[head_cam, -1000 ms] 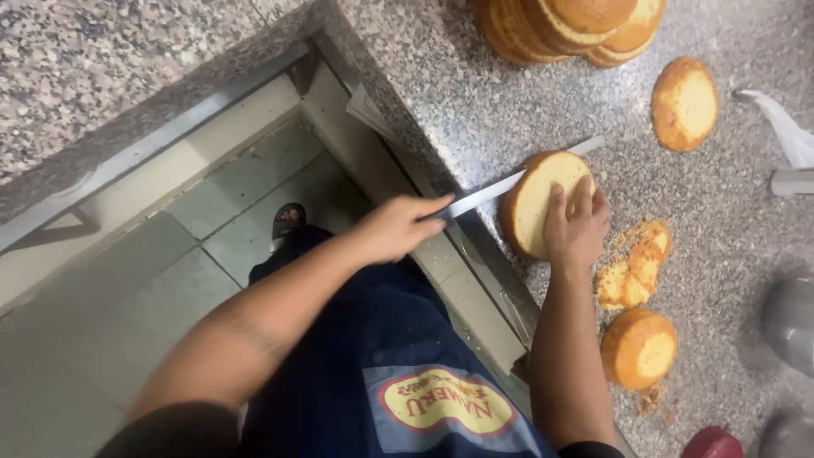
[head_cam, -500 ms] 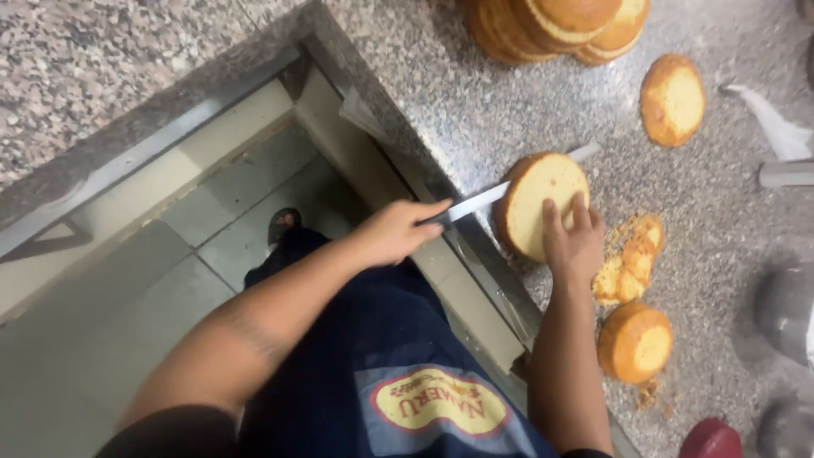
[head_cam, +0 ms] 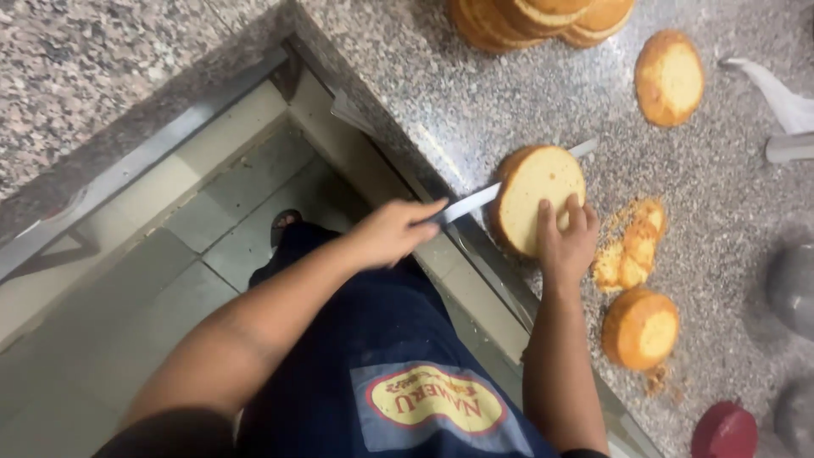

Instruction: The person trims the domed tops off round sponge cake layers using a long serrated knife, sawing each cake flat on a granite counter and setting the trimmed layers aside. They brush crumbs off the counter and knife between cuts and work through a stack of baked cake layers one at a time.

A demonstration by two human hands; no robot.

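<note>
1. Left hand (head_cam: 392,232): fingers curled round the long steel knife (head_cam: 500,188), blade inside the cake.
2. Right hand (head_cam: 566,242): fingers spread flat atop the round golden sponge cake (head_cam: 530,188).
3. Cake sits at the speckled granite bench (head_cam: 475,102) edge.

Left hand (head_cam: 392,231): my fingers are curled tight around a handle, knuckles up, thumb along the top.
Left arm: my forearm runs bare from the lower left of the view up to the wrist, held almost straight.
Right hand (head_cam: 566,242): palm down and flat, my fingers (head_cam: 543,217) spread and pointing away from me, pressing on what lies beneath.
Right arm: my forearm rises nearly upright from the bottom edge, wrist bent slightly back.
Spacing: the two hands sit near each other, not touching.
</note>
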